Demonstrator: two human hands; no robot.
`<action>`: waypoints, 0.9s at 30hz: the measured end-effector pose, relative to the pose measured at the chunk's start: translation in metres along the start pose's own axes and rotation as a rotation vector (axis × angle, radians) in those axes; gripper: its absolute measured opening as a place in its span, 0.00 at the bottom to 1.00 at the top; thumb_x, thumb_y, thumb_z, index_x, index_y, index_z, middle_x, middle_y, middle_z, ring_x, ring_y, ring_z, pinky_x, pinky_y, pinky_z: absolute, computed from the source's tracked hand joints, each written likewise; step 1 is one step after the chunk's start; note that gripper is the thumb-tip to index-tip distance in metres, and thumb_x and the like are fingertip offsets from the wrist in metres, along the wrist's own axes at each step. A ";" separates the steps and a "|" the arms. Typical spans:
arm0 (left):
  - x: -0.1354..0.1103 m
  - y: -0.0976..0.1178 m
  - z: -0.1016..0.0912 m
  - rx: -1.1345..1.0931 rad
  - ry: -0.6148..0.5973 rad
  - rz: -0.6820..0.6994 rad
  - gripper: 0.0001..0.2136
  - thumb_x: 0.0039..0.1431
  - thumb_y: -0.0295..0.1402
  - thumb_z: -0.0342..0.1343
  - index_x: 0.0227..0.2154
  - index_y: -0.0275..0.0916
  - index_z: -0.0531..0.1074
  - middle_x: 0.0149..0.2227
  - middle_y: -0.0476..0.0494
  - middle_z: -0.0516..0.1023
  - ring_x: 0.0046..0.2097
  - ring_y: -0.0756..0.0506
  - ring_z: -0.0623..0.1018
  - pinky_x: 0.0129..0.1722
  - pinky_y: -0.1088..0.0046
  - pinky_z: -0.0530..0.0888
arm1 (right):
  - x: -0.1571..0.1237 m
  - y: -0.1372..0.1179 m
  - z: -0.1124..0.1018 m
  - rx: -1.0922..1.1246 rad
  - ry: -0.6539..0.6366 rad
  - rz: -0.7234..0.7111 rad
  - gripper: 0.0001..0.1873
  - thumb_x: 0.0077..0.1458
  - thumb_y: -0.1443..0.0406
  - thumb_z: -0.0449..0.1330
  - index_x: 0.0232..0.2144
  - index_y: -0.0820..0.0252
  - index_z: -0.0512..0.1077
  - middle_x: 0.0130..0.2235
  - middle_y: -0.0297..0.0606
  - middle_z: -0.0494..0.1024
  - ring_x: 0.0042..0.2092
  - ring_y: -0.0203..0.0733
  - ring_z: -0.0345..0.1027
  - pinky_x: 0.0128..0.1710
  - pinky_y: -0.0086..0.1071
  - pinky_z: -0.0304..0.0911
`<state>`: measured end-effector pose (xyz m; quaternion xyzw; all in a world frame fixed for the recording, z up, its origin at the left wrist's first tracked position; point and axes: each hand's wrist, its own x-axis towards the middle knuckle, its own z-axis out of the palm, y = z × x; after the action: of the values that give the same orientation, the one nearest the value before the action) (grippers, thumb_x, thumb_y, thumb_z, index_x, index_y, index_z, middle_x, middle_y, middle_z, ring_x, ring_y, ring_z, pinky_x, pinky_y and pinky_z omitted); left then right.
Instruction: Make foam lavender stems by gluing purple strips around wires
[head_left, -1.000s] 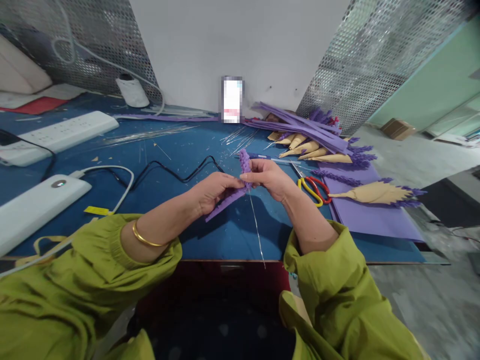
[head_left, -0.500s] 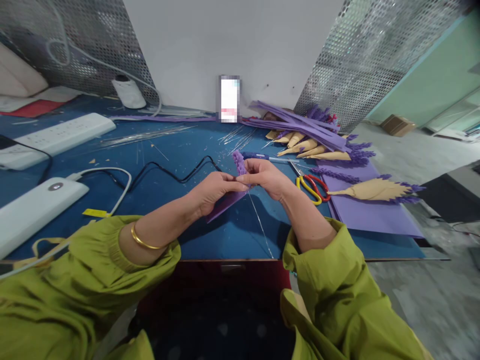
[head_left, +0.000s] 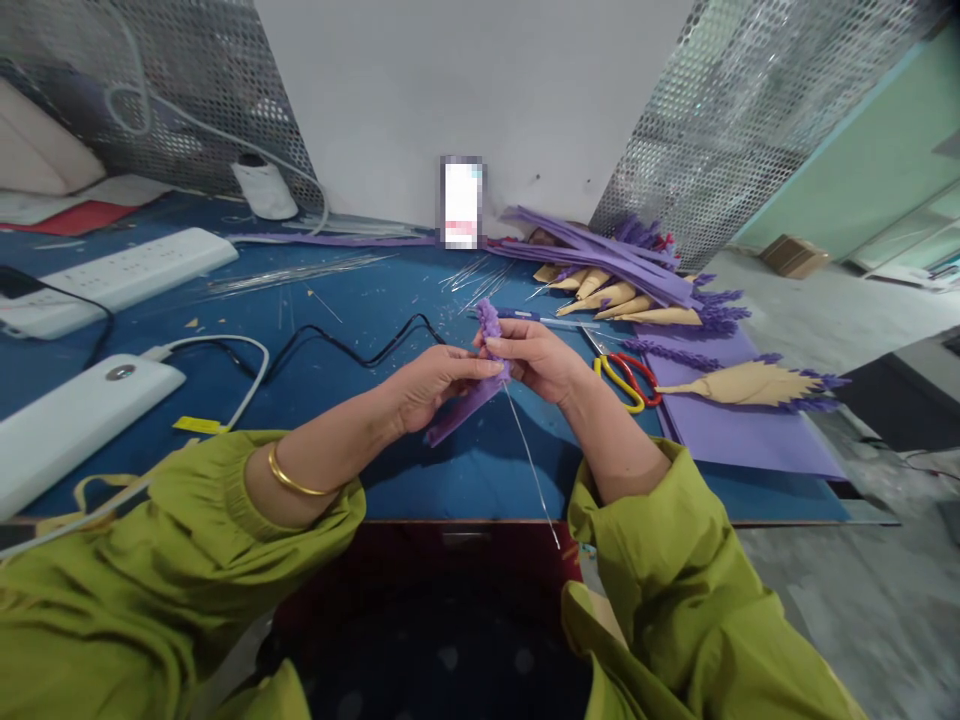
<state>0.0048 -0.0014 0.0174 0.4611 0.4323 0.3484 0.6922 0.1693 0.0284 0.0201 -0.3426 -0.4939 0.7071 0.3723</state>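
Head view of a person in green sleeves working at a blue tabletop (head_left: 375, 300). The left hand (head_left: 439, 385) and the right hand (head_left: 536, 358) are meeting above the middle of the tabletop, near its front edge, and both are closing in a pinch on a purple fringed strip (head_left: 465, 410). The strip's coiled upper end is standing up just above the right hand's fingertips, while its loose flat tail is hanging down and to the left below the left hand's fingers. A thin wire (head_left: 532, 465) is running out from under the right hand, slanting down and to the right past the front edge of the tabletop. A gold bangle (head_left: 289, 480) is sitting on the left wrist. Just right of the right hand, red and yellow scissors (head_left: 626, 378) are lying on the tabletop, touching the edge of a purple sheet (head_left: 739, 430). Paper cones (head_left: 750, 383) with purple sprigs are lying on that sheet and behind it, beside a pile of purple strips (head_left: 600, 250). A blue pen (head_left: 540, 317) is lying just behind the hands. To the left, a black cable (head_left: 345, 350), a white power strip (head_left: 124, 270) and a white box (head_left: 75, 420) are resting well apart from the hands.
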 end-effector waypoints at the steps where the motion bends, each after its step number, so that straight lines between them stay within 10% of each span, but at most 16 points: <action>1: 0.000 0.000 0.000 0.003 -0.002 0.005 0.09 0.40 0.36 0.68 0.24 0.36 0.79 0.27 0.44 0.78 0.29 0.50 0.73 0.32 0.75 0.69 | 0.000 0.000 0.000 -0.002 -0.004 -0.001 0.15 0.39 0.62 0.71 0.32 0.62 0.76 0.28 0.32 0.76 0.28 0.31 0.68 0.29 0.25 0.64; 16: 0.001 -0.002 0.002 -0.011 0.030 0.028 0.13 0.37 0.37 0.70 0.27 0.36 0.81 0.30 0.43 0.80 0.32 0.48 0.76 0.35 0.74 0.70 | 0.003 0.003 0.003 -0.004 -0.010 -0.015 0.19 0.37 0.59 0.72 0.32 0.60 0.75 0.28 0.32 0.77 0.26 0.32 0.67 0.25 0.25 0.61; 23: 0.003 0.006 -0.001 -0.037 0.253 0.137 0.10 0.38 0.37 0.70 0.23 0.38 0.78 0.25 0.47 0.78 0.29 0.49 0.73 0.30 0.74 0.69 | 0.003 0.000 -0.002 -0.226 0.129 -0.115 0.22 0.46 0.47 0.65 0.30 0.61 0.73 0.25 0.32 0.74 0.24 0.29 0.65 0.24 0.24 0.59; 27: 0.007 0.010 -0.008 -0.062 0.325 0.193 0.15 0.36 0.41 0.71 0.24 0.37 0.77 0.24 0.49 0.77 0.27 0.51 0.71 0.28 0.75 0.67 | -0.003 -0.006 -0.004 -0.410 0.004 -0.078 0.19 0.48 0.51 0.66 0.28 0.62 0.73 0.27 0.36 0.78 0.25 0.32 0.70 0.24 0.25 0.60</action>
<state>-0.0006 0.0112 0.0232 0.4164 0.4811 0.4961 0.5908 0.1751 0.0291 0.0254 -0.3933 -0.6398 0.5760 0.3228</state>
